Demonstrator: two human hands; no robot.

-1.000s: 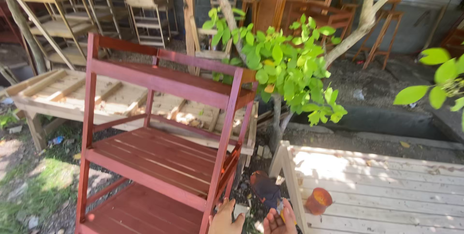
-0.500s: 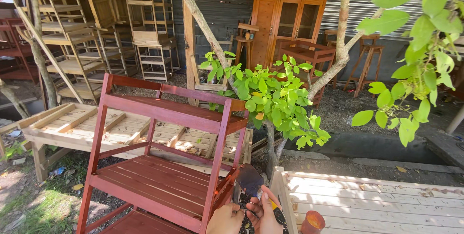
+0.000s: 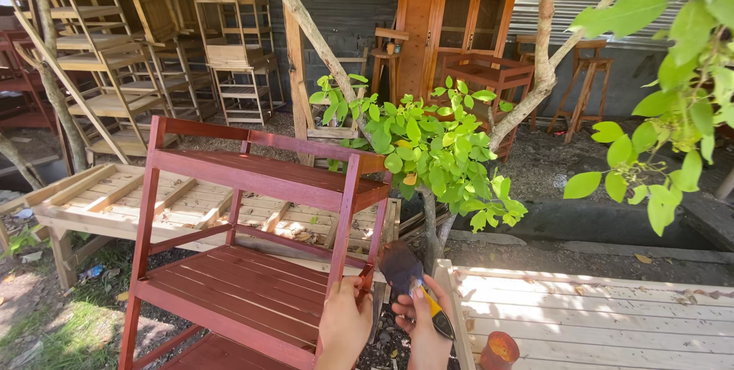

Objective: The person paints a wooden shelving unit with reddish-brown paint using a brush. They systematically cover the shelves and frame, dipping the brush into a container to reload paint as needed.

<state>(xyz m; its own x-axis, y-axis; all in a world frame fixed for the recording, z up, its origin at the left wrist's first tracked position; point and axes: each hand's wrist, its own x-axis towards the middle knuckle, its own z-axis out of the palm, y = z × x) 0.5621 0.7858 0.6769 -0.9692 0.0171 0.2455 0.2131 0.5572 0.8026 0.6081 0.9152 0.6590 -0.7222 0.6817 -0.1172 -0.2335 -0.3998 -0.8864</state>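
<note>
Looking down through the head camera, I see my left hand (image 3: 344, 322) closed around the front right post of the red wooden shelf rack (image 3: 252, 263), low down at about the level of its middle slatted shelf. My right hand (image 3: 423, 322) sits just beside it, fingers wrapped on a paintbrush (image 3: 409, 282) with a yellow and black handle; the dark bristles point up and lean toward the rack's post, close to it, though I cannot tell whether they touch. Down by the bottom edge, to the right of that hand, a small rusty-orange tin (image 3: 498, 351) stands on the pale unpainted slatted desk (image 3: 604, 324). A leafy young tree (image 3: 436, 156) rises behind the rack, and bare wooden racks (image 3: 153, 56) stand stacked farther back.
</note>
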